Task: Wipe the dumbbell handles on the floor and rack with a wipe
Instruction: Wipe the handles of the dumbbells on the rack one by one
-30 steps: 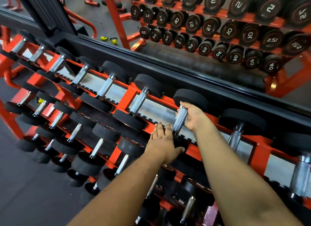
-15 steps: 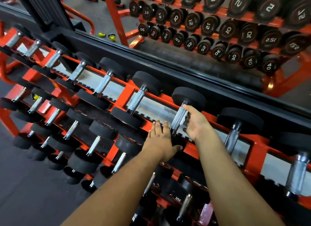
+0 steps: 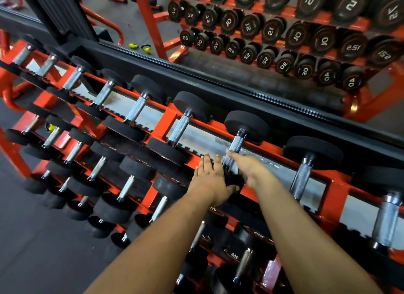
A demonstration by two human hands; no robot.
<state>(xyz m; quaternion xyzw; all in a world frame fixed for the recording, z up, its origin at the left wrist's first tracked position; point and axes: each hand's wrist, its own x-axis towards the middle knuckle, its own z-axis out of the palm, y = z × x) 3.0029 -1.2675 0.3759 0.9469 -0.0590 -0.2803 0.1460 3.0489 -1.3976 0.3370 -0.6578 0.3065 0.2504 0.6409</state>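
A black dumbbell with a knurled chrome handle (image 3: 236, 143) lies on the top shelf of the orange rack (image 3: 168, 121), its far head (image 3: 246, 126) toward the mirror. My right hand (image 3: 249, 169) holds the lower end of that handle, with a finger curled across it. My left hand (image 3: 209, 182) rests flat, fingers straight, on the dumbbell's near head, which it mostly hides. No wipe shows in either hand.
Several more dumbbells fill the top shelf on both sides, the nearest to the right having a chrome handle (image 3: 302, 180). Lower shelves hold several more. A black-framed mirror (image 3: 284, 31) behind the rack reflects numbered dumbbell ends. Dark floor (image 3: 32, 239) lies at left.
My right hand has slid down the chrome handle from its upper end to its lower end. My left hand stays flat on the near head.
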